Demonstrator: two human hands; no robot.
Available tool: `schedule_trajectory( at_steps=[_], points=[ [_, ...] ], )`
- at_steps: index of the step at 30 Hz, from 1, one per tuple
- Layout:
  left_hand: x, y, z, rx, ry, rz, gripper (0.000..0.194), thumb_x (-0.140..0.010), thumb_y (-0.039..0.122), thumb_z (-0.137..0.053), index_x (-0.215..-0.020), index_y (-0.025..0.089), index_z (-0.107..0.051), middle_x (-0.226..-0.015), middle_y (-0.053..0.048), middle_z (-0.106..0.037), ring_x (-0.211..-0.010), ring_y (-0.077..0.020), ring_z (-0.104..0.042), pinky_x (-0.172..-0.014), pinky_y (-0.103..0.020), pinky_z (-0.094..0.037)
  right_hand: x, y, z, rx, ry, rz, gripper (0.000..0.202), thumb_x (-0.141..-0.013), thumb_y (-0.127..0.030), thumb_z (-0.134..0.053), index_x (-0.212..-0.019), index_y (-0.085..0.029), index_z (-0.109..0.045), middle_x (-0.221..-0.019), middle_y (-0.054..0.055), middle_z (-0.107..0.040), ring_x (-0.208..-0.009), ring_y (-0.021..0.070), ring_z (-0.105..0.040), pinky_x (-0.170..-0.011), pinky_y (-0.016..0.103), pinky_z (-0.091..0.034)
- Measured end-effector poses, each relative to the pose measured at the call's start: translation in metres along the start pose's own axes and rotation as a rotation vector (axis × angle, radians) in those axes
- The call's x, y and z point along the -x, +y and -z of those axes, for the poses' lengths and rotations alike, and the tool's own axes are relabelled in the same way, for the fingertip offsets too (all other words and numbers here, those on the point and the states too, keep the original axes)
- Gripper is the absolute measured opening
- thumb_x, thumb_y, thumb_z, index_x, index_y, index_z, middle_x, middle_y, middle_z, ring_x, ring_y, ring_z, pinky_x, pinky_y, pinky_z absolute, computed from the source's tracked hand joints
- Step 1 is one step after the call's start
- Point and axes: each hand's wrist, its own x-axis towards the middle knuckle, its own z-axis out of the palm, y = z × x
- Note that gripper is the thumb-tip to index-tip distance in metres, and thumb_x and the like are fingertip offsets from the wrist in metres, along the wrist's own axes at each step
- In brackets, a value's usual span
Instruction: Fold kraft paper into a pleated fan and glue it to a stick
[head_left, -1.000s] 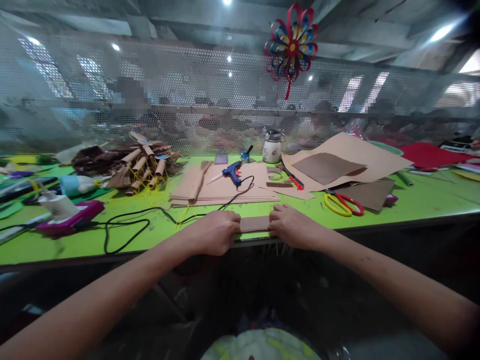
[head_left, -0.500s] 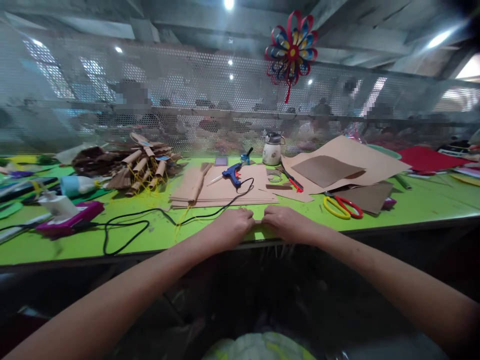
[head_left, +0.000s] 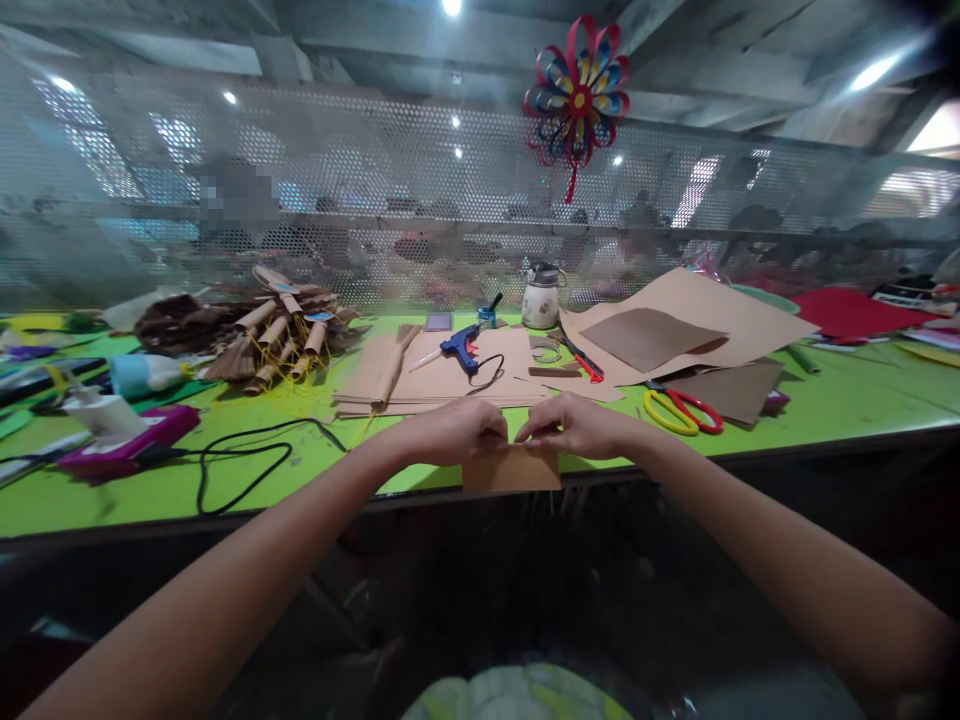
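Note:
At the table's front edge, my left hand (head_left: pixel 466 430) and my right hand (head_left: pixel 577 425) pinch the far edge of a small piece of brown paper (head_left: pixel 512 472). Its near part hangs toward me, slightly over the edge. Fingers of both hands are bent and close together, their tips partly hidden. Just beyond them lies a stack of brown paper sheets (head_left: pixel 435 395) with a rolled paper piece (head_left: pixel 396 366) on its left side. A blue glue gun (head_left: pixel 461 350) rests on that stack, nozzle pointing left.
Yellow-and-red scissors (head_left: pixel 682 410) and a red-handled cutter (head_left: pixel 589 368) lie to the right. Large brown sheets (head_left: pixel 690 315) spread behind them. A pile of paper rolls (head_left: pixel 281 330) is at left, near a purple power strip (head_left: pixel 135 443) and black cable (head_left: pixel 247 425). A white bottle (head_left: pixel 541 300) stands behind.
Both hands have shifted slightly apart and their fingers have lifted into a pinch. The brown paper, a thin strip before, now shows as a broad flap toward me.

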Motion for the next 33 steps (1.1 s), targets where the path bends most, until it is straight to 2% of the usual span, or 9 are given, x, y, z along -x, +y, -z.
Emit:
schedule_trajectory(
  at_steps=[2, 4, 8, 12, 16, 20, 33],
  points=[
    [-0.006, -0.011, -0.012, -0.014, -0.018, 0.014, 0.018, -0.076, 0.010, -0.050, -0.082, 0.013, -0.067, -0.075, -0.002, -0.064, -0.066, -0.0112, -0.052, -0.058, -0.019, -0.035, -0.008, 0.014, -0.011, -0.024, -0.036, -0.036, 0.022, -0.078, -0.015, -0.060, -0.094, -0.010, -0.073, -0.072, 0.005, -0.066, -0.066, 0.0130, -0.056, -0.062, 0.021, -0.041],
    [-0.010, -0.020, -0.023, 0.003, -0.003, 0.041, 0.015, -0.078, 0.016, -0.052, -0.079, 0.013, -0.067, -0.072, -0.002, -0.062, -0.063, -0.0108, -0.051, -0.055, -0.019, -0.035, -0.013, 0.025, -0.021, -0.021, -0.053, -0.028, 0.021, -0.078, -0.015, -0.059, -0.091, -0.009, -0.073, -0.075, 0.005, -0.067, -0.068, 0.0132, -0.057, -0.065, 0.021, -0.042],
    [-0.010, -0.026, -0.034, 0.068, 0.034, 0.071, 0.016, -0.081, 0.024, -0.053, -0.082, 0.014, -0.065, -0.073, -0.002, -0.061, -0.064, -0.0114, -0.052, -0.056, -0.018, -0.036, -0.015, 0.030, -0.029, -0.001, -0.028, 0.025, 0.017, -0.080, -0.017, -0.059, -0.085, -0.011, -0.073, -0.074, 0.004, -0.065, -0.069, 0.0127, -0.057, -0.064, 0.020, -0.041],
    [-0.007, -0.022, -0.033, 0.097, 0.040, 0.084, 0.013, -0.079, 0.019, -0.053, -0.086, 0.015, -0.065, -0.076, -0.001, -0.062, -0.068, -0.0121, -0.054, -0.060, -0.019, -0.038, -0.013, 0.022, -0.029, 0.086, -0.007, 0.057, 0.017, -0.082, -0.016, -0.056, -0.076, -0.012, -0.072, -0.068, 0.003, -0.061, -0.063, 0.0112, -0.053, -0.059, 0.020, -0.037],
    [-0.005, -0.017, -0.034, 0.020, 0.097, 0.028, 0.013, -0.081, 0.018, -0.052, -0.083, 0.014, -0.064, -0.080, -0.003, -0.059, -0.072, -0.0128, -0.054, -0.064, -0.020, -0.039, -0.012, 0.016, -0.030, 0.238, -0.009, 0.087, 0.018, -0.082, -0.013, -0.053, -0.078, -0.013, -0.070, -0.074, 0.005, -0.062, -0.067, 0.0122, -0.052, -0.061, 0.022, -0.035],
    [-0.002, -0.015, -0.036, 0.003, 0.113, 0.044, 0.018, -0.085, 0.019, -0.046, -0.084, 0.015, -0.063, -0.080, -0.003, -0.060, -0.072, -0.0135, -0.054, -0.063, -0.021, -0.039, -0.011, 0.012, -0.030, 0.347, -0.036, 0.075, 0.019, -0.084, -0.012, -0.050, -0.080, -0.012, -0.069, -0.076, 0.006, -0.062, -0.069, 0.0133, -0.052, -0.062, 0.023, -0.034],
    [0.015, -0.017, -0.031, -0.058, 0.107, 0.053, 0.014, -0.084, 0.014, -0.047, -0.076, 0.016, -0.058, -0.078, -0.002, -0.057, -0.068, -0.0120, -0.052, -0.060, -0.022, -0.037, 0.005, 0.018, -0.031, 0.403, -0.043, 0.037, 0.013, -0.086, -0.016, -0.051, -0.083, -0.012, -0.063, -0.081, 0.006, -0.056, -0.071, 0.0131, -0.049, -0.062, 0.023, -0.032]
  ],
)
